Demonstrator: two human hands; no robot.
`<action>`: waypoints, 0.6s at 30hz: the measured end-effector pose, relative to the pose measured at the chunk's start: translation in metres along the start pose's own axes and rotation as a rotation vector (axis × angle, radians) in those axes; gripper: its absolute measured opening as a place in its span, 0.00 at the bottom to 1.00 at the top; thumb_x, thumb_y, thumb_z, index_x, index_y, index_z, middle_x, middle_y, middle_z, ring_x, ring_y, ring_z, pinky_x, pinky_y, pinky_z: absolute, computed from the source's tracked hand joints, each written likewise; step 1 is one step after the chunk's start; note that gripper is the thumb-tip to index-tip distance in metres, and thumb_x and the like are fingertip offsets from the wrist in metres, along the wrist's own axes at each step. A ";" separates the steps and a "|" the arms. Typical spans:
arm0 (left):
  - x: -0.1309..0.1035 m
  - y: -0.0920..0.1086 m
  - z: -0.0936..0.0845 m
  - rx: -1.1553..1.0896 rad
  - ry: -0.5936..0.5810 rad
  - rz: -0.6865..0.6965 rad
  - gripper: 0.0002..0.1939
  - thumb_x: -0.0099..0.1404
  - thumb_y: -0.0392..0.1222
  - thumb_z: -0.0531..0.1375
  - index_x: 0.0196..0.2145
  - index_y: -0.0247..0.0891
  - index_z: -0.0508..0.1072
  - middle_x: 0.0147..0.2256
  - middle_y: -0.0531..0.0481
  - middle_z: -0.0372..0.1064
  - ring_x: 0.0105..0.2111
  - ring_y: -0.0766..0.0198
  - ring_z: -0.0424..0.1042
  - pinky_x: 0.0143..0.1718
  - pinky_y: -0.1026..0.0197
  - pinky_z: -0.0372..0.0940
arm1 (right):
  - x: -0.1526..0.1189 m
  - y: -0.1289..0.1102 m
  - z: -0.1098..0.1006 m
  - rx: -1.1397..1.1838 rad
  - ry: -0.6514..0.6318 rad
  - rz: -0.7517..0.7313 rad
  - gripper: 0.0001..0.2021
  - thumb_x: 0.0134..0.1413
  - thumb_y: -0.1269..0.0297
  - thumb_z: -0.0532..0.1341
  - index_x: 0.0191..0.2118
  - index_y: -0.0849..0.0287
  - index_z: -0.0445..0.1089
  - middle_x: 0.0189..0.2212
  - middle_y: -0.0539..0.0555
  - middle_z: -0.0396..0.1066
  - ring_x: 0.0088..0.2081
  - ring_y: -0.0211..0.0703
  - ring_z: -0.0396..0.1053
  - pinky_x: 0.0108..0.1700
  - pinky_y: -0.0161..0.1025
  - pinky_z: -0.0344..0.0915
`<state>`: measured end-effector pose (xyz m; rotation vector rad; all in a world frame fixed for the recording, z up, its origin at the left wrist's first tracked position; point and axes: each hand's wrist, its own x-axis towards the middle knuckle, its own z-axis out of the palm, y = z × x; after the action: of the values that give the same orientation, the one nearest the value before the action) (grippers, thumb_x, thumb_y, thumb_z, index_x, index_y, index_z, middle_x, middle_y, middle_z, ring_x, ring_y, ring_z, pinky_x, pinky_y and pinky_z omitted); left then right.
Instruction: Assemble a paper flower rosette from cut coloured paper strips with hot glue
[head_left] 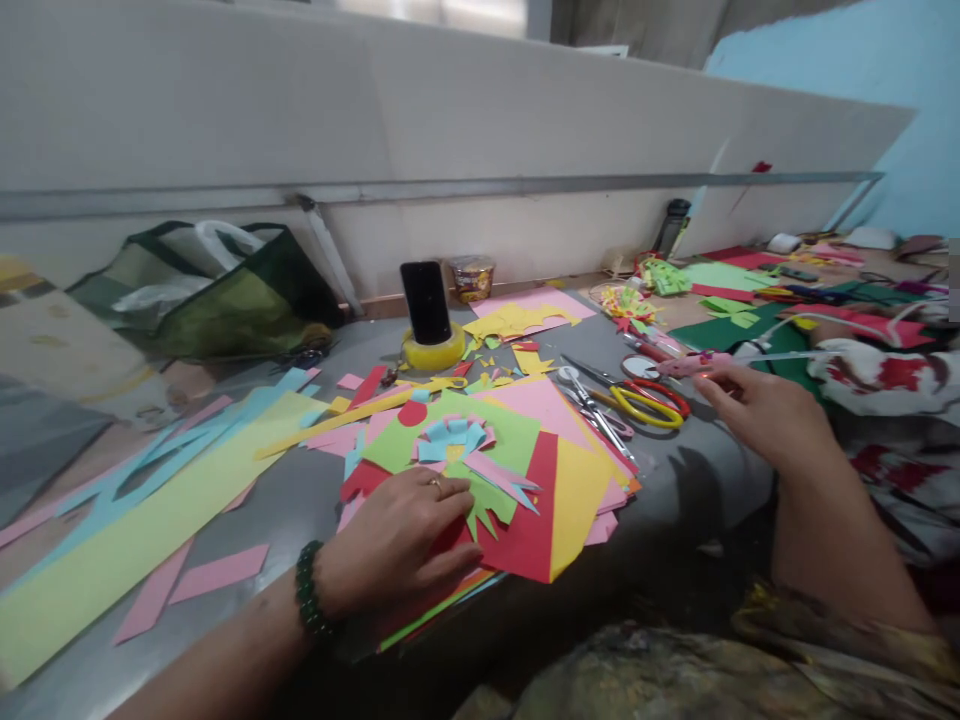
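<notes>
Rests the left hand (pixel 405 535) palm down on a paper stack, fingers close together, thumb set apart, pinching nothing. Just beyond those fingers, a blue-and-pink paper ring (pixel 454 435) on green paper (pixel 517 430), atop the stack. At the thumb's side, a red sheet (pixel 529 545) touching a yellow one (pixel 577 495). Grips a pink glue gun (pixel 697 365) in the right hand (pixel 761 405), thumb and fingers closed around it, well apart from the ring. Between that hand and the stack, scissors (pixel 622 402) with yellow and red handles. Farther left, a pale long strip (pixel 172 500) across the grey table. Behind the stack, an upright phone (pixel 425 303) at a yellow tape roll (pixel 433 352); at back left, a green bag (pixel 217 310).
</notes>
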<state>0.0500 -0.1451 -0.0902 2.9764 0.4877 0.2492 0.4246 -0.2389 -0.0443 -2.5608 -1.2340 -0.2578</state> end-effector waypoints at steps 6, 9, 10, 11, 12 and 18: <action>0.003 0.000 -0.003 0.015 -0.011 0.024 0.19 0.73 0.51 0.49 0.37 0.40 0.76 0.40 0.44 0.78 0.36 0.55 0.75 0.41 0.54 0.68 | 0.008 0.023 0.011 -0.106 -0.065 0.169 0.21 0.61 0.49 0.53 0.35 0.57 0.77 0.36 0.62 0.78 0.37 0.56 0.74 0.31 0.41 0.61; 0.004 0.000 -0.004 0.033 -0.023 0.033 0.20 0.73 0.51 0.49 0.37 0.40 0.76 0.40 0.43 0.78 0.35 0.55 0.76 0.41 0.53 0.68 | 0.018 0.035 0.020 -0.114 -0.066 0.197 0.23 0.61 0.46 0.52 0.37 0.58 0.77 0.36 0.63 0.78 0.40 0.57 0.74 0.34 0.42 0.63; 0.004 0.000 -0.004 0.037 -0.023 0.031 0.19 0.73 0.51 0.49 0.37 0.40 0.76 0.39 0.43 0.78 0.35 0.55 0.76 0.41 0.54 0.68 | 0.022 0.039 0.024 -0.119 -0.058 0.198 0.24 0.61 0.45 0.52 0.38 0.59 0.77 0.37 0.65 0.78 0.41 0.58 0.74 0.35 0.43 0.63; 0.004 0.000 -0.004 0.038 -0.020 0.028 0.19 0.73 0.51 0.49 0.37 0.40 0.76 0.39 0.44 0.78 0.35 0.56 0.76 0.40 0.55 0.68 | 0.027 0.044 0.029 -0.124 -0.048 0.198 0.25 0.60 0.44 0.52 0.39 0.61 0.76 0.37 0.66 0.77 0.41 0.59 0.74 0.34 0.43 0.63; 0.004 0.000 -0.004 0.038 -0.016 0.026 0.19 0.73 0.51 0.49 0.37 0.40 0.76 0.39 0.44 0.78 0.36 0.56 0.75 0.40 0.55 0.68 | 0.032 0.049 0.035 -0.123 -0.041 0.198 0.25 0.59 0.43 0.53 0.38 0.61 0.76 0.36 0.67 0.77 0.41 0.60 0.74 0.34 0.43 0.63; 0.003 -0.001 -0.002 -0.008 0.004 0.018 0.19 0.73 0.52 0.50 0.37 0.41 0.76 0.39 0.45 0.77 0.36 0.57 0.75 0.41 0.56 0.67 | 0.057 0.081 0.068 0.130 -0.024 -0.073 0.19 0.49 0.43 0.59 0.25 0.55 0.70 0.13 0.50 0.65 0.19 0.45 0.65 0.23 0.38 0.58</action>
<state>0.0518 -0.1433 -0.0877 2.9740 0.4590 0.2587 0.5256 -0.2228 -0.1070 -2.4191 -1.3107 -0.1568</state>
